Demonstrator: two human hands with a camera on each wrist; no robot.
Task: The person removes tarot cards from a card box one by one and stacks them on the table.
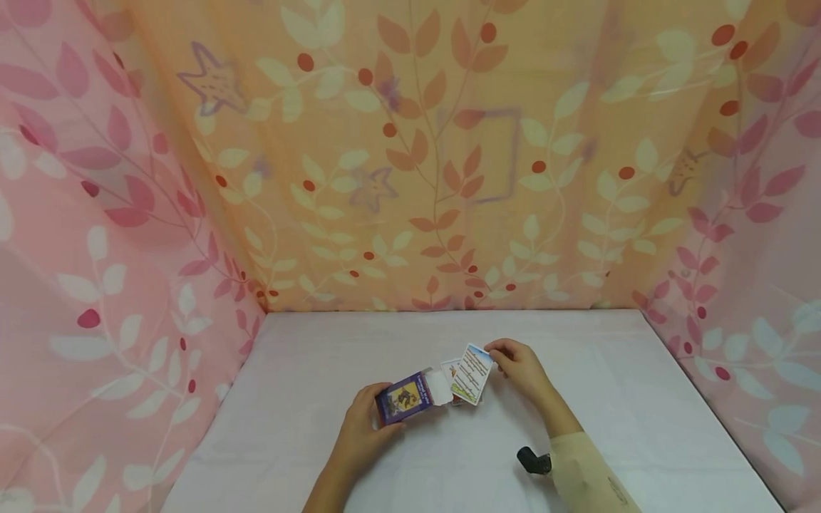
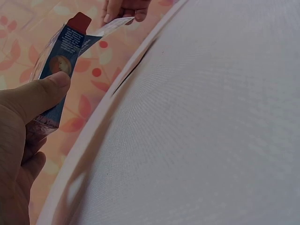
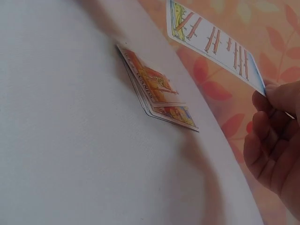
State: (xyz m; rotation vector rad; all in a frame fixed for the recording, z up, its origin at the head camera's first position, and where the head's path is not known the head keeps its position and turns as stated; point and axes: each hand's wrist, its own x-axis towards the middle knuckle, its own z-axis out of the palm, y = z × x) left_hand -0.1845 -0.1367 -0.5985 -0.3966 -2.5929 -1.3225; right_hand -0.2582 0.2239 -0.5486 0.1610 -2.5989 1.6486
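My left hand [image 1: 367, 427] grips a dark blue card box [image 1: 405, 399] with a yellow picture on its front, thumb along one narrow side in the left wrist view. The box's end flap [image 1: 439, 387] stands open towards the right. Between thumb and fingers, my right hand [image 1: 521, 367] pinches one corner of a picture card [image 1: 472, 374] showing several brown rods. Below that card, a small stack of cards [image 3: 157, 93] lies on the table; in the head view the held card partly covers it. Whether more cards are inside the box cannot be seen.
A white cloth covers the table [image 1: 269, 399]. A short black object [image 1: 534, 460] sits beside the right sleeve [image 1: 584, 467]. Leaf-patterned curtains stand around it: orange at the back [image 1: 410, 235], pink at the left [image 1: 128, 285] and right [image 1: 757, 299].
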